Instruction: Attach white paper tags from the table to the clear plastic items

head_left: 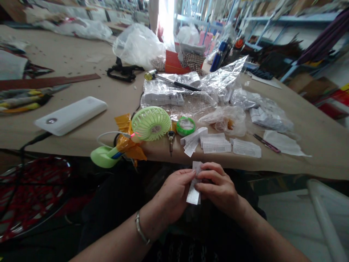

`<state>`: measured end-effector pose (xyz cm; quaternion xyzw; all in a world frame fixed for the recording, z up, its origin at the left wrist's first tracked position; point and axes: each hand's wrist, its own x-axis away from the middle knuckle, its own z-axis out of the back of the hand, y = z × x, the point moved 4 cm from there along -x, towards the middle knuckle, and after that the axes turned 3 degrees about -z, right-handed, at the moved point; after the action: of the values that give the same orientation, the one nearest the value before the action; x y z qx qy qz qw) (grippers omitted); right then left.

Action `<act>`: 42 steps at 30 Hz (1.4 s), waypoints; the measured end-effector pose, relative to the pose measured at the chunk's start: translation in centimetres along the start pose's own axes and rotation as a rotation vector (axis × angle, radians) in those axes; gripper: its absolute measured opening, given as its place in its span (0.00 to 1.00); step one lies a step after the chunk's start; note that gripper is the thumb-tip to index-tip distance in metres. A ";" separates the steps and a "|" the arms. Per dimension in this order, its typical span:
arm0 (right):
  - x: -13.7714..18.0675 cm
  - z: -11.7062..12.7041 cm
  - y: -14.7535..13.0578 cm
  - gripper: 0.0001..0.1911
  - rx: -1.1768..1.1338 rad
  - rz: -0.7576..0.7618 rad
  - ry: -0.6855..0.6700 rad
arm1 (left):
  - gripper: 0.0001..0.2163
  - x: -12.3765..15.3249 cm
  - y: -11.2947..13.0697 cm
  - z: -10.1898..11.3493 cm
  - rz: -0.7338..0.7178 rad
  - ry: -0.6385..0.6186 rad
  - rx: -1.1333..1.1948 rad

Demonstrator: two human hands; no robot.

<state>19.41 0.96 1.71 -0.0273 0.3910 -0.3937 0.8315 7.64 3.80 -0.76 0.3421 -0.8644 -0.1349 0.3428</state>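
Between my two hands, just off the table's front edge, is a narrow white printed label (193,195), held upright over my lap. My left hand (174,193) pinches it from the left with the thumb on its face. The fingers of my right hand (218,187) press on it from the right. Whether it is one layer or several I cannot tell. On the table just beyond lie a fanned pile of labels (192,143), a stack of printed labels (216,143) and a smaller stack (247,148). A round green container (185,126) with whitish contents sits behind them.
A green fan (151,123) with orange tape stands at the table edge beside a soldering iron (171,140). A white power bank (72,114) lies left. Behind are plastic-wrapped label bundles (163,94), a hammer (174,83) and bags. A slim cutter (267,143) lies right.
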 end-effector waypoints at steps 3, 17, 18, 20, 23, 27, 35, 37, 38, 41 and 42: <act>0.5 -0.4 -0.1 0.07 0.015 0.004 -0.004 | 0.05 0.1 -0.3 -0.2 0.032 -0.049 -0.025; 5.2 7.4 7.9 0.19 0.793 -0.455 0.002 | 0.06 0.1 -1.1 0.9 0.108 0.068 -0.261; 5.5 7.4 8.3 0.17 0.807 -0.444 -0.010 | 0.06 0.1 -1.2 0.9 0.111 0.073 -0.264; 5.8 7.5 8.5 0.14 0.790 -0.410 0.025 | 0.06 0.1 -1.2 0.9 0.112 0.074 -0.268; 5.8 8.0 8.6 0.09 0.725 -0.360 0.103 | 0.06 0.2 -1.0 0.9 0.104 0.071 -0.272; 5.1 9.0 8.0 0.07 0.630 -0.340 0.232 | 0.06 0.3 -0.8 1.1 0.094 0.083 -0.278; 0.5 3.8 -0.2 0.13 0.138 -0.097 0.141 | 0.05 0.7 -0.8 0.4 0.069 0.040 -0.188; 0.1 1.5 -1.6 0.11 0.109 -0.010 0.025 | 0.04 0.7 -0.7 0.5 0.030 0.010 -0.103; 0.1 0.6 -2.0 0.10 0.098 0.019 -0.018 | 0.05 0.7 -0.6 0.7 0.015 0.005 -0.066; 0.1 -1.0 -2.2 0.09 0.067 0.045 -0.095 | 0.06 0.7 -0.4 1.3 -0.010 0.023 0.004; 0.1 -1.1 -2.1 0.09 0.062 0.043 -0.104 | 0.06 0.8 -0.4 1.5 -0.012 0.028 0.014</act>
<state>17.39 -0.30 1.62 -0.0135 0.3354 -0.3856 0.8594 6.40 3.00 -1.66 0.3516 -0.8585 -0.1259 0.3515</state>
